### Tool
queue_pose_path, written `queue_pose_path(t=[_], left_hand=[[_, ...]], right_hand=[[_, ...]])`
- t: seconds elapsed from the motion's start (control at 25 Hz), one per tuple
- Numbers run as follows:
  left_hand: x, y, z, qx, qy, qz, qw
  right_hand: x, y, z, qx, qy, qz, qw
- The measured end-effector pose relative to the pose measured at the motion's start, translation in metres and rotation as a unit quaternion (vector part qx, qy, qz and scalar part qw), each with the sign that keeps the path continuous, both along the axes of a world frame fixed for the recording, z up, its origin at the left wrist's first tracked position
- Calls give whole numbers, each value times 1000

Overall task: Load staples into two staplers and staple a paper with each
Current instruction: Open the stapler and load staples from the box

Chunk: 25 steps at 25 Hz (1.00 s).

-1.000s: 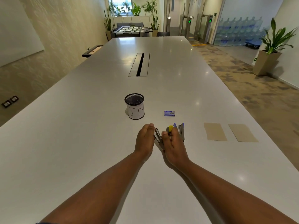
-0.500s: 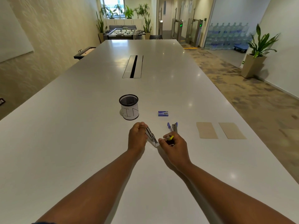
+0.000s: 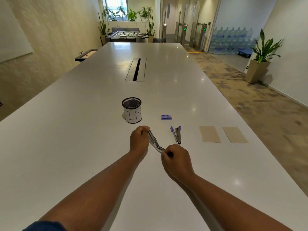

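Just below frame centre: left hand fisted around the far end of an opened silver metal stapler, right hand pinching its near end, possibly the hinge. Forearms converging from the bottom corners. Right of centre on the white table: blue-tipped second stapler, small blue staple box, two tan paper sheets.
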State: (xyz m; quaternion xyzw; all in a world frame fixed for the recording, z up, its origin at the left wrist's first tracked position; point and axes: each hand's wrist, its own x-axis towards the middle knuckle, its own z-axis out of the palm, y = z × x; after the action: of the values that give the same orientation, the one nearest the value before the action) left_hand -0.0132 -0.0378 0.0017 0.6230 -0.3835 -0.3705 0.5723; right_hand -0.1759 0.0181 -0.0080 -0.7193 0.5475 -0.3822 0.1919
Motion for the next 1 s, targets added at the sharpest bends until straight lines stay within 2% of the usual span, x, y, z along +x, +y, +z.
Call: queue_pose_path(t=[0.12,0.24,0.28,0.4,0.56,0.72,0.88,1.0], left_hand=[[8,-4,0,10,28,6,1000],[9,-1,0,0,77,-26,997],[9,0,0,-1,68,-37,997],[9,1,-3,-6,-33,-34,999],[2,0,-3,2,-105,-46,993],[-3,-4,-5,0,-261,-125,957],[5,-12,-5,-47,-347,-204,914],[7,-18,-7,-65,-389,-195,898]], right_hand=[[5,1,0,-5,55,2,998],[7,0,0,-6,50,0,999],[7,1,0,-5,50,-1,999],[7,1,1,-2,50,4,999],[8,1,4,-1,64,18,998],[7,-4,4,19,65,16,998],[6,-14,9,57,72,14,996],[9,-21,12,90,88,12,992]])
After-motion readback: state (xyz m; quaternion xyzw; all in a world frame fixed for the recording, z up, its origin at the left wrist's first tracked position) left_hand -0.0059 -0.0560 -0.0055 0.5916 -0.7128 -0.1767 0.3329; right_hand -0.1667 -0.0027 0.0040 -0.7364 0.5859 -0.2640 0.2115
